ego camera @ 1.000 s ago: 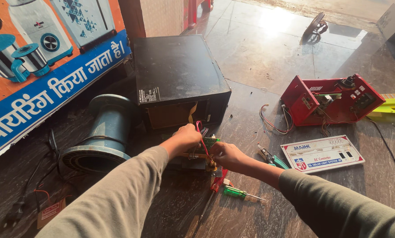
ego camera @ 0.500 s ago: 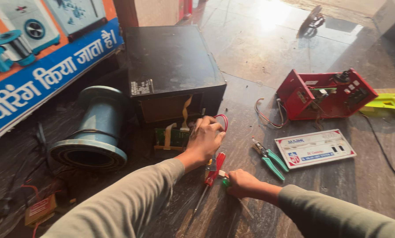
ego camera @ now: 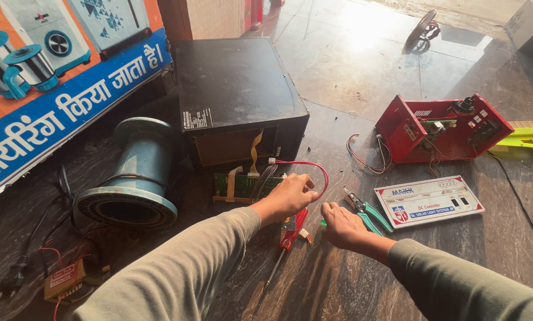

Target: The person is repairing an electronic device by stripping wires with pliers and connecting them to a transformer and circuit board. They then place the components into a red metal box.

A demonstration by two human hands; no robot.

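Note:
My left hand (ego camera: 290, 196) pinches a red wire (ego camera: 317, 169) that loops out of a black metal box (ego camera: 237, 89). A green circuit board (ego camera: 237, 185) with flat ribbon cables lies just in front of the box's open side, beside that hand. My right hand (ego camera: 341, 226) rests on the floor, its fingers closed around a green-handled screwdriver (ego camera: 323, 223), of which only the handle's end shows. A red-handled screwdriver (ego camera: 290, 235) lies between my two hands. Green-handled pliers (ego camera: 373, 215) lie against the right hand's far side.
A blue flanged pipe piece (ego camera: 138, 172) lies left of the box. An open red casing with loose wires (ego camera: 442, 128) and a white front panel (ego camera: 427, 201) are on the right. A small transformer (ego camera: 64, 279), a black plug (ego camera: 11, 284) and a leaning poster (ego camera: 52, 89) are on the left.
Both hands were together at the circuit board. The right hand has dropped to the floor and closed on the green screwdriver. The left hand has pulled the red wire out into a loop.

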